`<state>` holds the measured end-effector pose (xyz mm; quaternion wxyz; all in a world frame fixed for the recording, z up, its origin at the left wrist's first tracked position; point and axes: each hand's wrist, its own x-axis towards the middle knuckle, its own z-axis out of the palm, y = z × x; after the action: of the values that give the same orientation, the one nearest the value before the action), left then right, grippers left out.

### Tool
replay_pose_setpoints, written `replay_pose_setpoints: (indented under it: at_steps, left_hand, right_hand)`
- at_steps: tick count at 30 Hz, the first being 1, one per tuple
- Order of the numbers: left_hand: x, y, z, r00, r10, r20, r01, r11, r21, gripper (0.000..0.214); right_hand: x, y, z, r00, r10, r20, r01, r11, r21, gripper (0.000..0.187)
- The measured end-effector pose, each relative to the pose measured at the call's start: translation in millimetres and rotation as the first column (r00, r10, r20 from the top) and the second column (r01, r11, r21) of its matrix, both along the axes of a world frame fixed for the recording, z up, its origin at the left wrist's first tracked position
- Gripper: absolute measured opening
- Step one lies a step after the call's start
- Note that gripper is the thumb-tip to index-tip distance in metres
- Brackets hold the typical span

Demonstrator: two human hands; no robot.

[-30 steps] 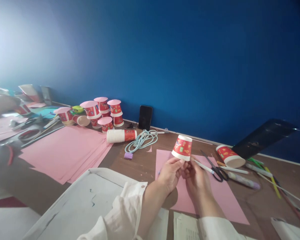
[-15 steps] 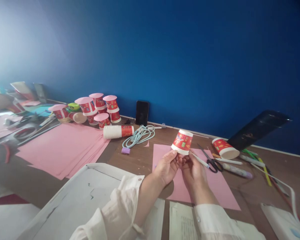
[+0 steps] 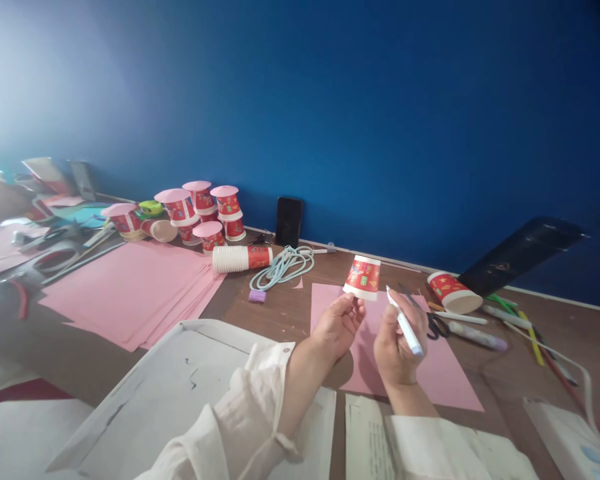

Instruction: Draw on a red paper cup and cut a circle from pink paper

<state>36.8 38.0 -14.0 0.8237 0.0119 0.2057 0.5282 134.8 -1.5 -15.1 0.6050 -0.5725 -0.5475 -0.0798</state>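
My left hand pinches the rim of a red patterned paper cup, held upside down above a pink paper sheet. My right hand is closed round a white pen, tip pointing up toward the cup, a little apart from it. Both sleeves are white.
A stack of pink sheets lies at left. Behind it stand several pink-topped red cups, a lying cup stack, a coiled cable and a phone. Scissors, a lying cup and pens are at right. A white board lies near me.
My right hand came off the cup and now holds the white pen upright beside it. The left hand keeps the cup alone.
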Motion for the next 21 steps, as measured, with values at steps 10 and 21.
replay_pose_setpoints:
  at_steps: [10, 21]
  left_hand:
    - [-1.7, 0.2, 0.3, 0.999, -0.015, -0.035, 0.015, 1.000, -0.006, 0.003]
    - [-4.2, 1.2, 2.4, 0.999, -0.037, -0.019, 0.036, 0.999, -0.037, 0.008]
  right_hand:
    - [-3.0, 0.8, 4.9, 0.996, 0.016, 0.086, -0.024, 0.996, 0.090, 0.025]
    - [-0.8, 2.0, -4.0, 0.999, -0.027, 0.037, 0.024, 0.997, 0.071, 0.028]
